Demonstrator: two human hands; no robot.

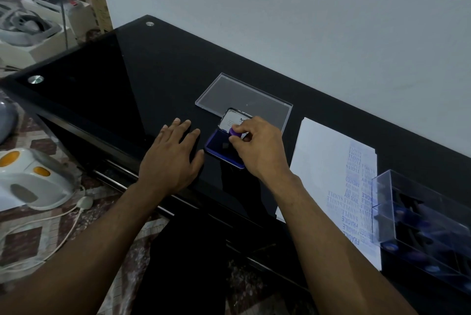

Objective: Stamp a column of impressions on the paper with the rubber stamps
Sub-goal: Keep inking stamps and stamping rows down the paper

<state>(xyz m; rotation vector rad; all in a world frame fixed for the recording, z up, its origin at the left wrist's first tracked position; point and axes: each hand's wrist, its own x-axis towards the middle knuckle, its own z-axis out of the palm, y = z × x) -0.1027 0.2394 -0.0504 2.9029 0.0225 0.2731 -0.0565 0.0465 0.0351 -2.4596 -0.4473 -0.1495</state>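
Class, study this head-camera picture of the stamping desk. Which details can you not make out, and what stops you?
Head view only:
- Rubber stamp: its face and wording, hidden by the right hand pinching it.
- Ink pad: its right part, covered by that hand.
- Lid label: print too small, partly covered.
- Stamp box: cut off by the right edge; its stamps blur behind clear plastic.
- Paper: far impressions faint.
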